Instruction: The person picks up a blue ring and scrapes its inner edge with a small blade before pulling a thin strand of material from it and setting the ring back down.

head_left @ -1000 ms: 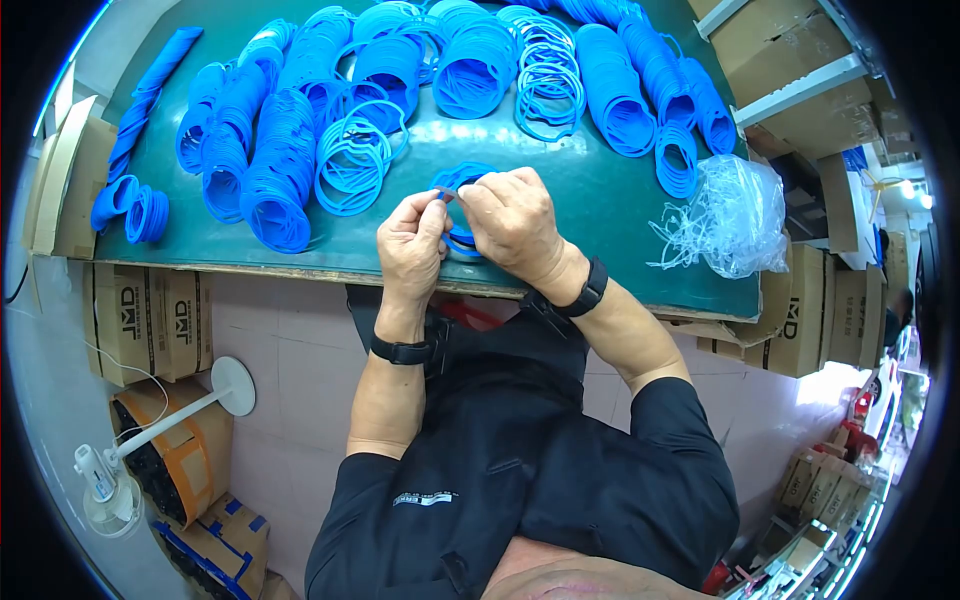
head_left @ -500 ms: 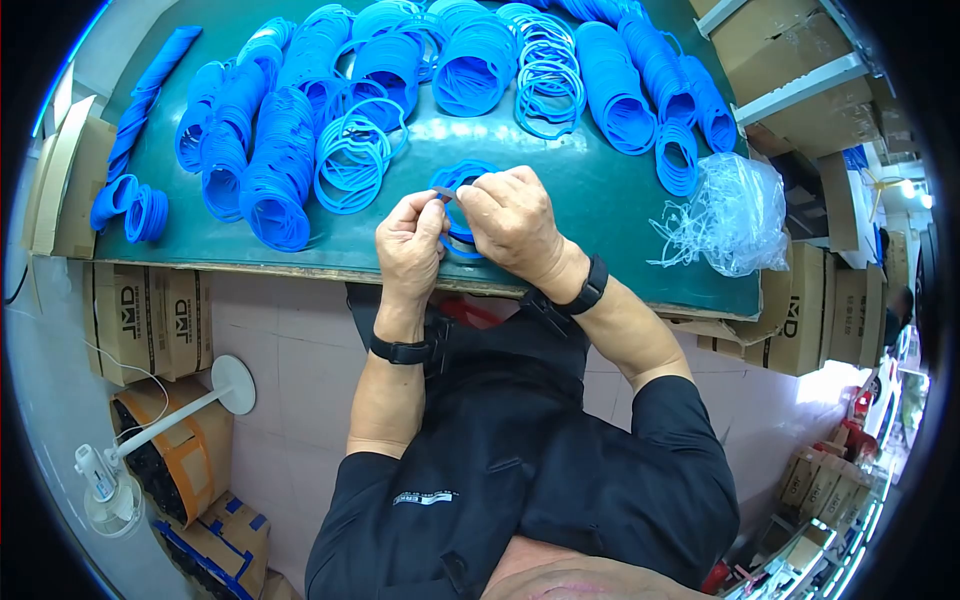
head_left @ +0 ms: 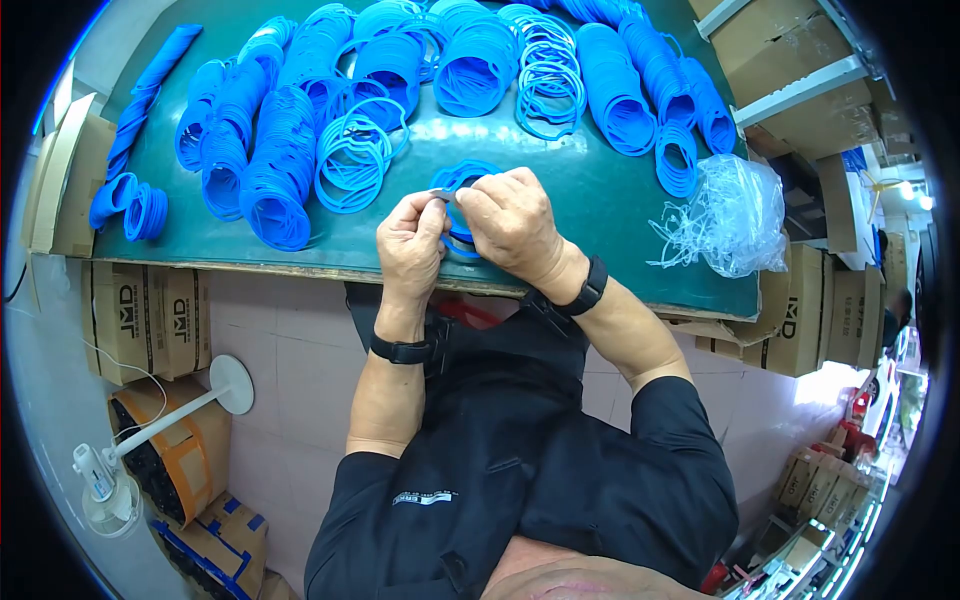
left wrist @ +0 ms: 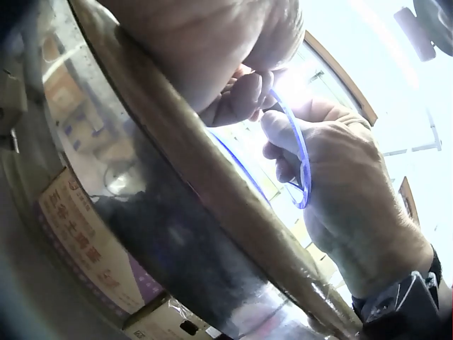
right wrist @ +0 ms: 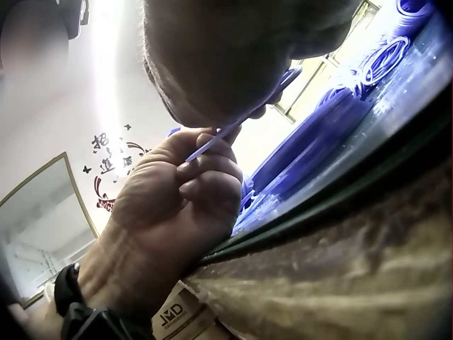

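Note:
Over the near edge of the green table, my left hand (head_left: 410,245) and my right hand (head_left: 513,222) meet fingertip to fingertip. Both pinch a thin blue ring (left wrist: 304,159), which curves down past the right hand in the left wrist view. Seen from the right wrist, its strip (right wrist: 212,144) runs between the two hands. A small flat grey piece (head_left: 445,194) shows at the fingertips; I cannot tell which hand holds it. Directly behind the hands, more blue rings (head_left: 465,170) lie on the table, partly hidden by the fingers.
Long stacks of blue rings (head_left: 275,215) fill the back of the green table (head_left: 600,225). A clear plastic bag (head_left: 740,215) with stringy scraps lies at the right. Cardboard boxes (head_left: 130,320) stand below the left end, near a white fan (head_left: 100,475).
Both hands stay almost in place. The small flat piece at the fingertips looks lighter than before, as if slightly turned.

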The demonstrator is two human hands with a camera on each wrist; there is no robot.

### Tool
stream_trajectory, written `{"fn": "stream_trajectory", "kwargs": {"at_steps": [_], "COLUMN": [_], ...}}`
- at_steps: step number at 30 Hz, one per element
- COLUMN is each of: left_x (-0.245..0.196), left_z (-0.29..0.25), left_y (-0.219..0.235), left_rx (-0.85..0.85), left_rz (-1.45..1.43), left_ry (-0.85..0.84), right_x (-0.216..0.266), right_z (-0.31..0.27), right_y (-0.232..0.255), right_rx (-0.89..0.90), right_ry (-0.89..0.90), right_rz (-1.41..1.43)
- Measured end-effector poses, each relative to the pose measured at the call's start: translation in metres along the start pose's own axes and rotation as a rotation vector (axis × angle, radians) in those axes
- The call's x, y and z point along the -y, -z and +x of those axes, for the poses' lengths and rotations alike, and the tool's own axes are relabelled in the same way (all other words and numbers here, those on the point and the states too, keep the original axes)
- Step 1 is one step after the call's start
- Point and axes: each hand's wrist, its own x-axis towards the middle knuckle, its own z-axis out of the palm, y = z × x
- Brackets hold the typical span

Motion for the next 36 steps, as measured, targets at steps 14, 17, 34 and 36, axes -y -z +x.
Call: {"fn": "stream_trajectory", "kwargs": {"at_steps": [14, 17, 34, 36], "left_x": [-0.0005, -0.0005, -0.0001, -0.0003], "left_z": [0.0002, 0.0004, 0.0018, 0.0004], "left_y": [-0.0012, -0.0036, 0.0011, -0.0006], "left_rx": [0.009, 0.010, 0.036, 0.016], "left_rz": [0.008, 0.007, -0.053, -0.031], "left_ry": [-0.019, -0.015, 0.002, 0.005], "right_x": [0.0005, -0.0013, 0.0003, 0.0010], "right_z": [-0.0005, -0.0008, -0.0006, -0.0013], "right_y": [-0.0021, -0.0022, -0.0019, -0.0022], "right_rx": [-0.052, -0.024, -0.023, -0.062], "right_ry": [-0.020, -0.033, 0.021, 0.007], "right_rz": [0.030, 0.004, -0.017, -0.021]}}
